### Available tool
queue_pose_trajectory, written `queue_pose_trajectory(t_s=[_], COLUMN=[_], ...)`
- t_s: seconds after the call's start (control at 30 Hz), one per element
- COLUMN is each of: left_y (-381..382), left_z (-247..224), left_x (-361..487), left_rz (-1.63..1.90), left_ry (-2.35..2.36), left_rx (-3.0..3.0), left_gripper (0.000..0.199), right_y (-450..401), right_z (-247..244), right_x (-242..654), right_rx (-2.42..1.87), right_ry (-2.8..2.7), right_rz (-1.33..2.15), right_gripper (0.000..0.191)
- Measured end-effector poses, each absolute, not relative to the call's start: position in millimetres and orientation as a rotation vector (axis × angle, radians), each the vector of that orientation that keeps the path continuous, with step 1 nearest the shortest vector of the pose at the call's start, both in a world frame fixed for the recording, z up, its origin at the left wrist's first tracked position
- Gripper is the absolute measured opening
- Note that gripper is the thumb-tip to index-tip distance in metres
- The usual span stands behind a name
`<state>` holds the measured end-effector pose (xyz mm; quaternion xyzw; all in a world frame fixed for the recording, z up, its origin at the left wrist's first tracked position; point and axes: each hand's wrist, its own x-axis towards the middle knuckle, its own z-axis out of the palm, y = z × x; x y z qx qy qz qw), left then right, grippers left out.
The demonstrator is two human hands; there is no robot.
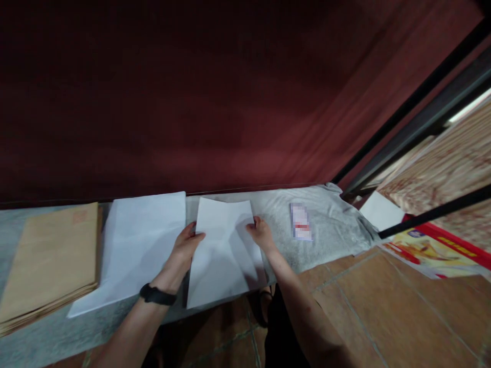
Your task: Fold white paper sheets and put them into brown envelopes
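Two bare forearms (307, 317) reach in, cut off by the bottom edge, above one dark trouser leg (282, 332) and brown square floor tiles (356, 306); a black wristband (157, 295) circles the left wrist. The left hand (188, 243) and right hand (261, 233), apart, grip opposite side edges of one rectangular white paper stack (226, 255) lying between them, thumbs on top; its sheets cannot be counted. Beneath is a crinkled grey cloth (326, 220). To the left, the forearm partly covers a second, wider white paper pile (148, 240), and one pile of tan paper envelopes (57, 260) runs past the frame. On the right lie one small pixelated card (301, 222), unreadable, one red-and-yellow printed package (441, 248) and one loose white sheet (381, 210), both partly behind black bars (433, 217). Beyond, a dark red upright surface (230, 112) blocks the view.
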<state>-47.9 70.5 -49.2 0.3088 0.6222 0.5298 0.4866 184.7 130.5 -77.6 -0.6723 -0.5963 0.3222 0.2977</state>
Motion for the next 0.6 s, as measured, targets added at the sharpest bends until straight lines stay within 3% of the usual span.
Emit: queue_pose_trajectory(t_s=[0.1, 0.3, 0.5, 0.6], left_y=[71.9, 85.0, 91.7, 83.8], left_z=[-39.4, -12.7, 21.4, 27.1], left_x=[-48.0, -55.9, -60.4, -64.8], left_rz=[1.247, 1.323, 1.683, 1.669], left_ry=[1.413, 1.301, 1.282, 1.274], left_rx=[0.626, 0.712, 0.975, 1.146], left_gripper=[0.049, 0.044, 0.028, 0.022], right_y=[132.0, 137.0, 133.5, 123.4], right_z=[-70.0, -36.5, 5.5, 14.0], right_x=[184.8, 193.2, 200.1, 202.6], right_rx=[-1.671, -1.427, -0.980, -0.887], right_ry=[-1.485, -1.319, -1.153, -1.227], right_rz=[1.040, 1.150, 1.021, 0.961], right_gripper=[0.004, 0.016, 0.022, 0.018])
